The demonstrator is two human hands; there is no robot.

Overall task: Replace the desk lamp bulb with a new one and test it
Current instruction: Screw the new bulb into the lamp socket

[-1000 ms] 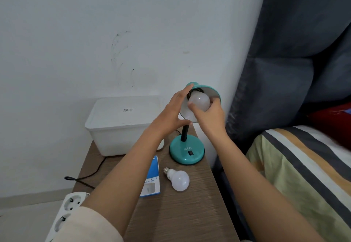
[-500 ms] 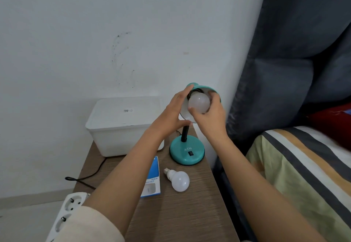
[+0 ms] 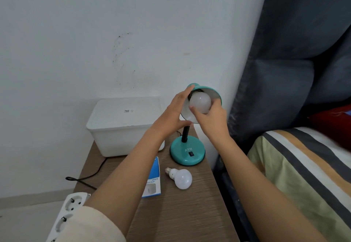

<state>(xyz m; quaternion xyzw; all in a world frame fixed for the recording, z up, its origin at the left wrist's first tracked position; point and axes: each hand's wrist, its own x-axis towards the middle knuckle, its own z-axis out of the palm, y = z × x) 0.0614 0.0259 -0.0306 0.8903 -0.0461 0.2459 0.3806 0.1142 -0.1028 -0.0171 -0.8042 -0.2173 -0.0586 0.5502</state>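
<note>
A teal desk lamp stands on its round base (image 3: 187, 153) at the back right of a wooden bedside table (image 3: 180, 211). Its shade (image 3: 214, 93) is tipped toward me. My left hand (image 3: 171, 116) grips the shade's left side and neck. My right hand (image 3: 210, 120) holds a white bulb (image 3: 200, 101) seated in the shade's socket, fingers around its dome. A second white bulb (image 3: 180, 178) lies loose on the table, screw cap pointing left. Beside it lies a blue and white bulb box (image 3: 152, 181), partly under my left forearm.
A white lidded plastic box (image 3: 123, 126) sits at the back left of the table. A black cord (image 3: 89, 175) runs off the left edge to a white power strip (image 3: 70, 209) on the floor. A bed with striped cover (image 3: 303, 175) borders the right.
My right hand has shifted its fingers around the bulb in the socket, thumb moving lower on the dome. The left hand stays on the shade. The loose bulb and box have not moved.
</note>
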